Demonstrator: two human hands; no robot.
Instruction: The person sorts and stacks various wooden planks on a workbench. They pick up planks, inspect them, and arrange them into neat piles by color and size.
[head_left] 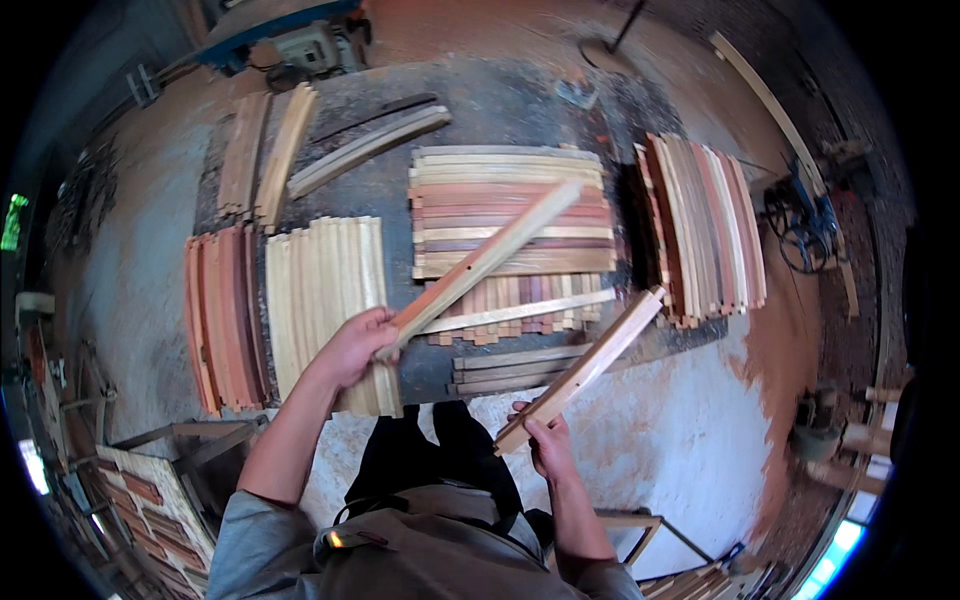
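A long pale wooden slat with small holes along one face (pixel 490 258) is clamped at its near end in the left hand (pixel 352 346), and slants up over the central stack of mixed pale and reddish wooden slats (pixel 510 205) on the floor. The right hand (pixel 543 441) is closed around the lower end of a second long pale wooden slat (pixel 585 368), angled just right of that stack. Left of the stack lies a row of pale curved slats (pixel 320 290); right of it, a striped bundle of curved slats (pixel 705 225).
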